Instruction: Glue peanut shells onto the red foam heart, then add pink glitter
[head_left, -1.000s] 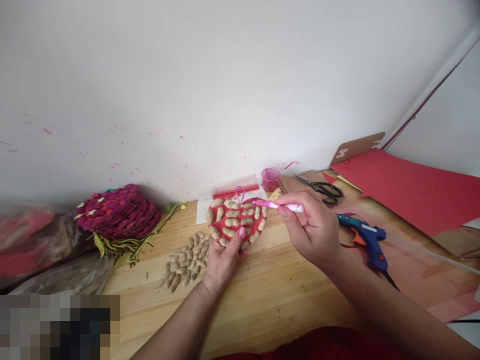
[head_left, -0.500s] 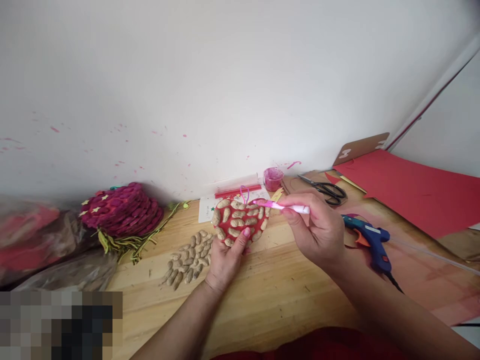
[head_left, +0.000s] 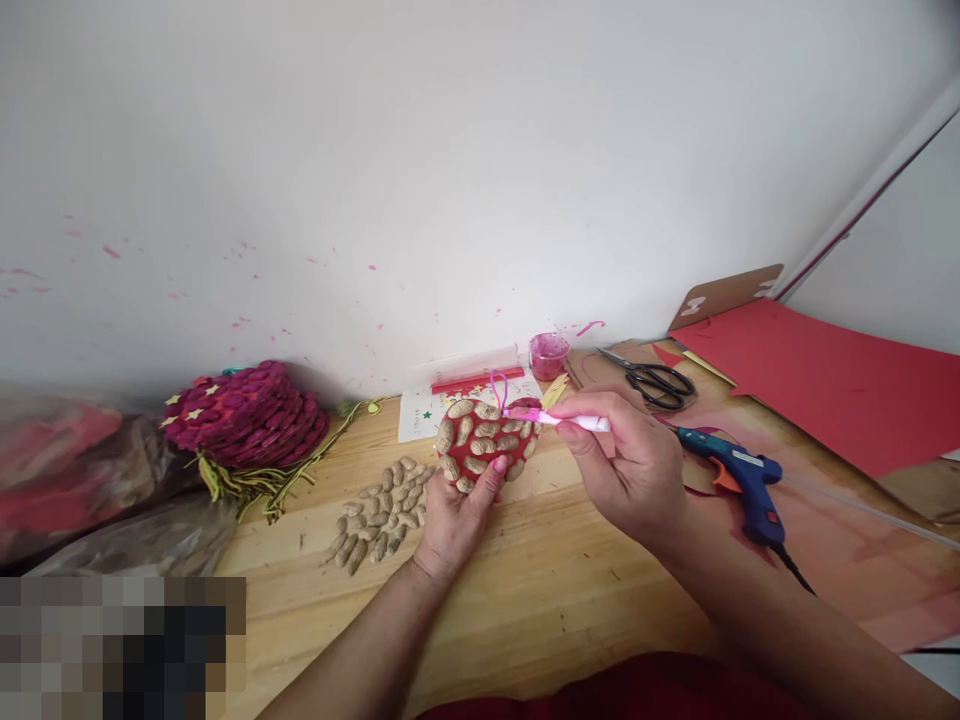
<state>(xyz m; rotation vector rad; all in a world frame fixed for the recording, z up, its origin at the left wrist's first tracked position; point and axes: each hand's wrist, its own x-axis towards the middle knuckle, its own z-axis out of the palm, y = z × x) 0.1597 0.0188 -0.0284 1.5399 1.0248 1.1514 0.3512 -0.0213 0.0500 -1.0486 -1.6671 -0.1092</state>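
Observation:
My left hand grips the lower edge of a red piece covered with peanuts, thumb on its front. A pink cord loop stands up from its top. In my right hand a paintbrush with a white handle is pinched between thumb and fingers. Its pink bristles touch the upper part of the piece, where some peanuts on the right look dark pink. Behind them sits a small tub of pink paint. Loose unpainted peanuts lie spread on the wooden table, left of my left hand.
To the left are a stack of magenta peanut pieces with green cords and plastic bags. On the right lie black-handled scissors, a blue glue gun with its cable and red sheets. A white wall rises behind.
The peanut piece has shifted slightly right in view and down a little. The brush tip has moved left and down across its top. Both hands keep their grips.

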